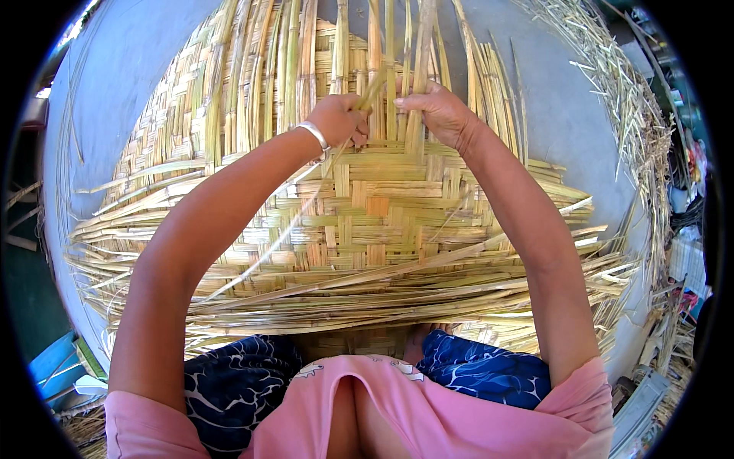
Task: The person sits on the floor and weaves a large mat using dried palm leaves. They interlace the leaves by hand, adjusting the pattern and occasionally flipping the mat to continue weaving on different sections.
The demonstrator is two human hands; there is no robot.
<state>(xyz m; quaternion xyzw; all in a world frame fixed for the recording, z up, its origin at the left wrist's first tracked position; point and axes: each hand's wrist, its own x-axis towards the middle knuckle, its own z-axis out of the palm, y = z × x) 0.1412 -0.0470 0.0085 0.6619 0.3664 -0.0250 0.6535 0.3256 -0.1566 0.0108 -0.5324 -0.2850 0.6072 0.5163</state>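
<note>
A half-woven mat (367, 203) of yellow-green split cane lies in front of me, its lengthwise strips running away to the far side. My left hand (338, 122), with a pale bracelet (315, 136) on its wrist, is closed on a thin cane strip (372, 92) that slants up past the fingers. Just right of it, my right hand (440, 111) grips a wide upright cane strip (422, 53), thumb across its front and fingers partly hidden behind. Both hands are at the far edge of the tight weave, where the lengthwise strips stand loose.
A bundle of loose cane strips (367, 302) lies across the mat close to my knees. Another finished-looking woven part (180, 99) spreads at the far left. Thin cane scraps (619, 115) are heaped along the right side of the grey floor (554, 99). A blue object (57, 371) stands at the lower left.
</note>
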